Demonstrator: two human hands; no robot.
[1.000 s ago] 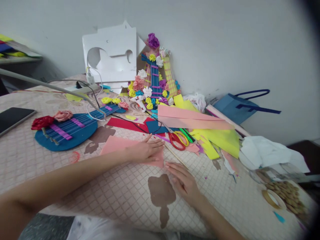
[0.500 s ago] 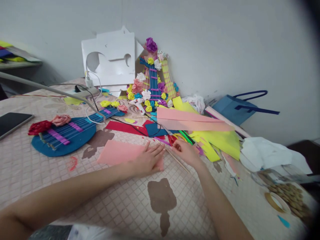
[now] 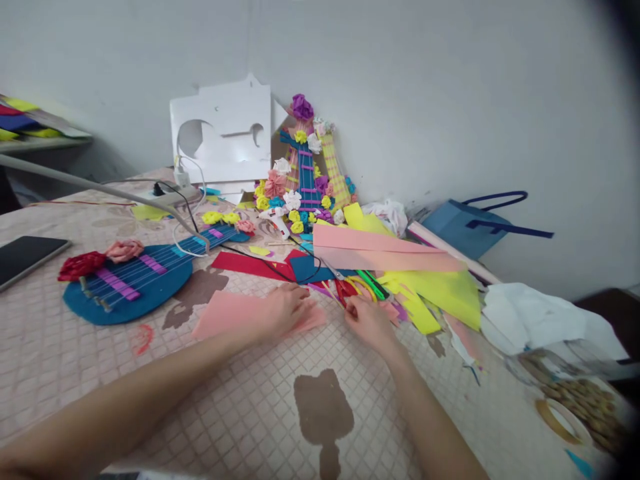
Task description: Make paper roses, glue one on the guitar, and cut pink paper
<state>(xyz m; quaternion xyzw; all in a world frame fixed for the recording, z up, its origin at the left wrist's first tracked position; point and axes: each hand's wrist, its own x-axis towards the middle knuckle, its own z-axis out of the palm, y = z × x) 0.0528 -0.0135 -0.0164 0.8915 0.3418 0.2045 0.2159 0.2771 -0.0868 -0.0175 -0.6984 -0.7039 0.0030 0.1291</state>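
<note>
A piece of pink crepe paper (image 3: 225,312) lies on the tablecloth in front of me. My left hand (image 3: 286,308) rests on its right part, palm down, with slightly bent fingers. Just past the paper's right edge, my right hand (image 3: 367,320) is closed, its thumb and fingers pinched round a thin wooden stick (image 3: 332,293). The stick points away to the upper left; the hand hides its near end. Right beyond that hand lie scissors with red handles (image 3: 345,288) and a pair with yellow handles (image 3: 369,287).
A blue paper guitar (image 3: 165,280) with flowers lies left, near a phone (image 3: 30,257). Behind stand decorated guitars (image 3: 307,173), a glue gun (image 3: 276,220) and white cut board (image 3: 225,133). Pink sheets (image 3: 380,250) and yellow paper (image 3: 440,287) pile up right, with tape (image 3: 560,421) nearer.
My right hand has moved up and left from the paper's near corner and picked up the wooden stick from the table. My left hand has stayed on the pink paper, its fingers now more bent.
</note>
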